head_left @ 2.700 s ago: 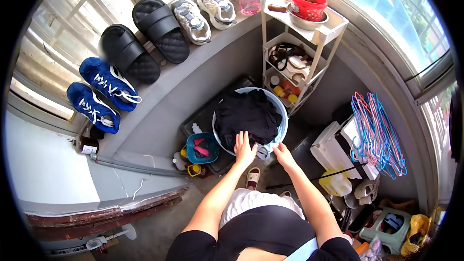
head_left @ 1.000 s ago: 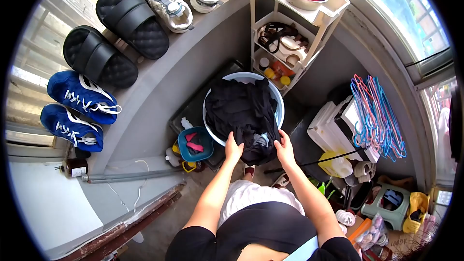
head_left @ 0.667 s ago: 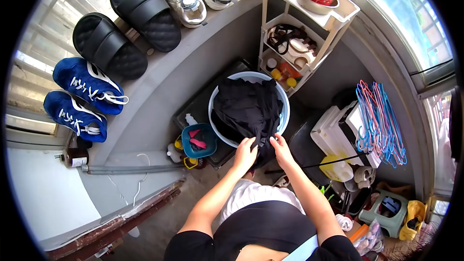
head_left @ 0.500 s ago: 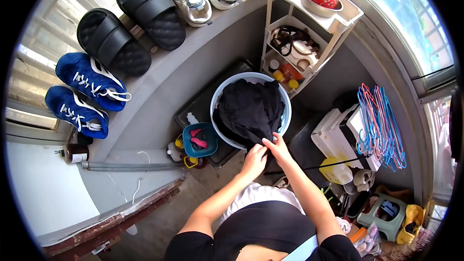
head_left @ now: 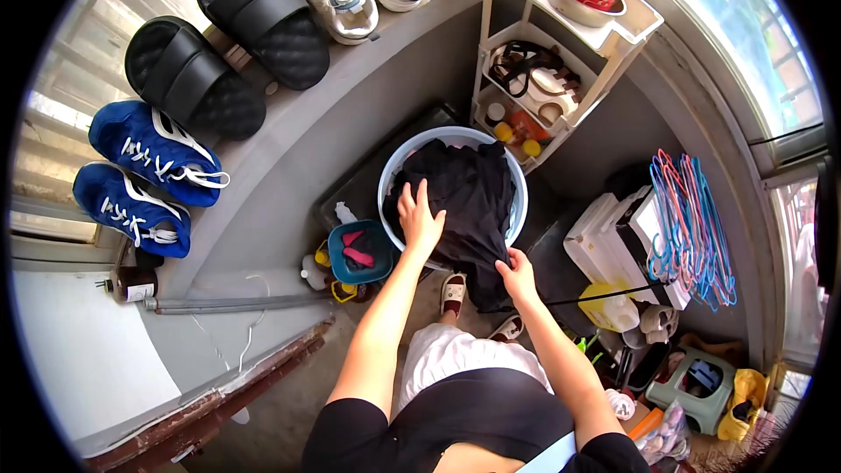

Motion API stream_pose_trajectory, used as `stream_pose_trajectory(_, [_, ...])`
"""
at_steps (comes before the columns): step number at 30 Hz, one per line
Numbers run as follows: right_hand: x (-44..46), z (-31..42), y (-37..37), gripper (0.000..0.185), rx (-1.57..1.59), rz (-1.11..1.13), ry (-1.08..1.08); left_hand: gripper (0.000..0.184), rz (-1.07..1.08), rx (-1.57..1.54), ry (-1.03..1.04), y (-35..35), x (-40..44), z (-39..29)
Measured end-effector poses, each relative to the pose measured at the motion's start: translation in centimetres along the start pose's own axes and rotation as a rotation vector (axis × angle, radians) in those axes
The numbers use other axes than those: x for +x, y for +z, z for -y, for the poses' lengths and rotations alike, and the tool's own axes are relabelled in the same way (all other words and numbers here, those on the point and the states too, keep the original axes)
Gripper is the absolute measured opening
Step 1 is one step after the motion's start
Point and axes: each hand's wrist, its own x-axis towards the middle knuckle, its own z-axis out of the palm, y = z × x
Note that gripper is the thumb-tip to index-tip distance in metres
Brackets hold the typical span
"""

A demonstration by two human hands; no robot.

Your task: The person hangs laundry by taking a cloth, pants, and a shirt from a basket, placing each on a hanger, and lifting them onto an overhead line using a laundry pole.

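Black cloth, a garment whose kind I cannot make out, lies bunched in a light blue round basin. Part of it hangs over the basin's near rim toward my feet. My left hand reaches over the left side of the cloth, fingers apart, with nothing gripped. At the near right rim, my right hand pinches an edge of the black garment.
Left of the basin stands a small teal basin with pink and dark items. A white shelf rack rises behind. Right are colourful hangers and white boxes. Black slippers and blue sneakers line the ledge.
My left hand has let go of the cloth at the near rim and moved up and left over the basin. My right hand shifted slightly right, and more cloth now hangs over the rim.
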Motion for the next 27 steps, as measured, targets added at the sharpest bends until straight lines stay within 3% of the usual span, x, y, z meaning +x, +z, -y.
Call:
stream_pose_trajectory(4, [-1.0, 1.6, -0.4, 0.043, -0.074, -0.01, 0.005, 0.107, 0.098, 0.004, -0.134, -0.1, 4.6, -0.6])
stream_pose_trajectory(5, [-1.2, 1.8, -0.6, 0.045, -0.054, -0.019, 0.021, 0.09, 0.064, -0.032, -0.211, 0.2, 5.3, -0.6])
stream_pose_trajectory(7, [-2.0, 3.8, -0.6, 0.047, -0.012, -0.033, 0.053, 0.054, 0.233, -0.104, -0.174, 2.7, 7.3, 4.0])
stream_pose_trajectory(8, [-2.0, 3.5, -0.7, 0.048, -0.022, -0.07, 0.036, 0.04, 0.133, -0.16, -0.126, 3.1, 7.6, 4.7])
stream_pose_trajectory(11, [-0.7, -0.3, -1.0, 0.051, -0.103, -0.193, -0.036, 0.019, -0.034, -0.298, 0.027, 0.2, 8.9, 3.8])
stream_pose_trajectory(16, [-0.8, -0.8, -1.3, 0.042, -0.1, -0.214, -0.08, 0.016, -0.073, -0.45, 0.177, -5.7, 11.2, 2.0])
stream_pose_trajectory(20, [-1.4, 0.3, -0.9, 0.027, -0.086, -0.146, -0.001, 0.017, 0.051, -1.087, -0.082, -6.8, 11.8, 2.4])
stream_pose_trajectory(24, [-1.4, 0.4, -0.3, 0.021, -0.128, -0.166, -0.023, 0.025, 0.055, -1.105, -0.269, -6.7, 10.2, 2.7])
stream_pose_trajectory(27, [-1.4, 0.0, -0.3, 0.021, -0.044, -0.128, -0.005, 0.032, 0.034, -0.717, -0.366, -4.4, 8.3, 5.3])
